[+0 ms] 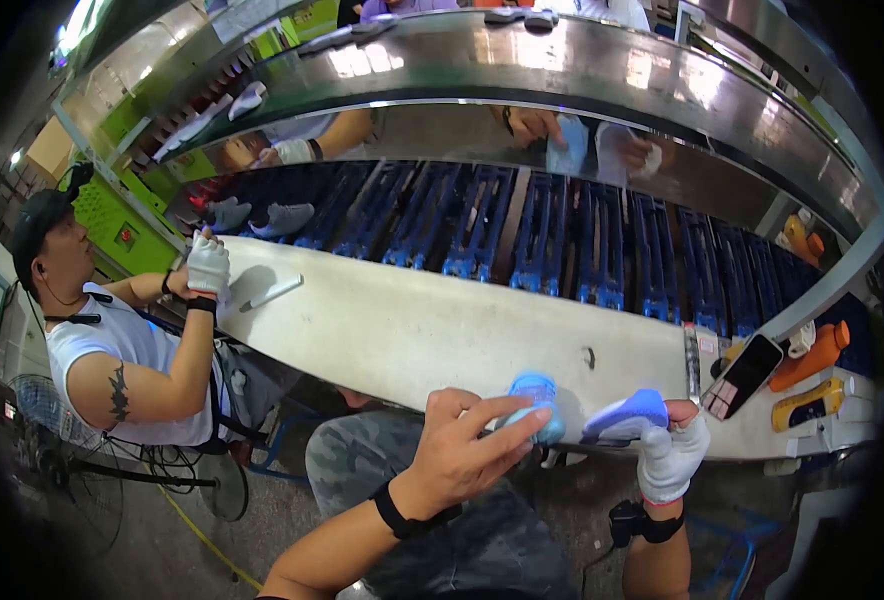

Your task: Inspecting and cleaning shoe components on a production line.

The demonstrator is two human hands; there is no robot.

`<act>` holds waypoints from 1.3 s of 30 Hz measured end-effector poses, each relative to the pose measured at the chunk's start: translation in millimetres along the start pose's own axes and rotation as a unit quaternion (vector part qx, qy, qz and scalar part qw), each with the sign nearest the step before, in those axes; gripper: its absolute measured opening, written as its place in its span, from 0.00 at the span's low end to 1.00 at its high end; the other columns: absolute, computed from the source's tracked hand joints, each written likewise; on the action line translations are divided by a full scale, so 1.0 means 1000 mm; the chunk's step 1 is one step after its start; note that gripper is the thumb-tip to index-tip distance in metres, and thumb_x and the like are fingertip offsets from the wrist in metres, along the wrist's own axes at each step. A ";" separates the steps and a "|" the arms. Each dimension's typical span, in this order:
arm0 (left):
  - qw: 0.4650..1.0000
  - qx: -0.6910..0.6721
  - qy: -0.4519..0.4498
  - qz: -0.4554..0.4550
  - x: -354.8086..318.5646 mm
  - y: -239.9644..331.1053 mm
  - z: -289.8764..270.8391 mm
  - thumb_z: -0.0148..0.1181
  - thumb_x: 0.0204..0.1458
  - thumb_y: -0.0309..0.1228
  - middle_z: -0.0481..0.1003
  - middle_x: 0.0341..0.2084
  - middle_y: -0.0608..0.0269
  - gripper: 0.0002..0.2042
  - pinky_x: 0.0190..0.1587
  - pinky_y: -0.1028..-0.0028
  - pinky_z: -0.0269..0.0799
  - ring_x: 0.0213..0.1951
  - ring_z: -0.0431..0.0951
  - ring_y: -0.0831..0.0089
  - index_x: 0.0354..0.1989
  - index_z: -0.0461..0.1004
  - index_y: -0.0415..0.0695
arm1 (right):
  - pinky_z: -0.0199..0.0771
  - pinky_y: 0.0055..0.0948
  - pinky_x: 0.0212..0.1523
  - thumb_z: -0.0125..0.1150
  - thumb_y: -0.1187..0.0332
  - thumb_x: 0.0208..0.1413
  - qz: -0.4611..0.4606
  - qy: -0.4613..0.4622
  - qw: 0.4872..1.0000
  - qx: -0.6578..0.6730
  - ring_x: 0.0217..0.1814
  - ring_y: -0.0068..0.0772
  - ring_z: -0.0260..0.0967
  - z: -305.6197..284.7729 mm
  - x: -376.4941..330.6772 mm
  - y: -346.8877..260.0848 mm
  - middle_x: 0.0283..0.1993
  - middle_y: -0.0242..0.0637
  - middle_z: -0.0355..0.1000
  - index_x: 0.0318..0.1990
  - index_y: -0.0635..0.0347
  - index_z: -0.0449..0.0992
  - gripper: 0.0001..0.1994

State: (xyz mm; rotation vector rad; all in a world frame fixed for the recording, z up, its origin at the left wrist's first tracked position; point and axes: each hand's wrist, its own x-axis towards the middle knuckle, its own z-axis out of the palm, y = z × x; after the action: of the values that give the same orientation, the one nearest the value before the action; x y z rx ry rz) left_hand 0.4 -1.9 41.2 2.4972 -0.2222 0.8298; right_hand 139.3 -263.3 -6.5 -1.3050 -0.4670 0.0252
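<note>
While gripping light-blue shoe (536,405) w/ bare left hand (459,448), pinches blue insole (626,413) in gloved right hand (670,455), at white counter (412,330) edge.

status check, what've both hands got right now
Left hand bare, closed on light blue shoe. Right hand gloved, gripping blue sole piece. Both at white bench edge; phone lies to the right.
</note>
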 end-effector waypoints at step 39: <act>0.970 -0.206 0.096 -0.089 -0.026 -0.007 0.035 0.82 0.52 0.33 0.86 0.50 0.43 0.20 0.41 0.71 0.85 0.43 0.91 0.58 0.34 0.71 0.40 | 0.86 0.36 0.45 0.87 0.64 0.49 -0.177 -0.178 0.963 -0.094 0.52 0.45 0.86 0.062 -0.008 0.046 0.60 0.50 0.82 0.34 0.58 0.73 0.21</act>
State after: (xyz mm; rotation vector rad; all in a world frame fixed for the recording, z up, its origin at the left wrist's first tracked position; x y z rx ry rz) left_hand -0.1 -13.7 -1.8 2.0041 -0.0890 0.8450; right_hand 121.6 -196.3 -40.3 -1.3905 -1.0282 -0.0865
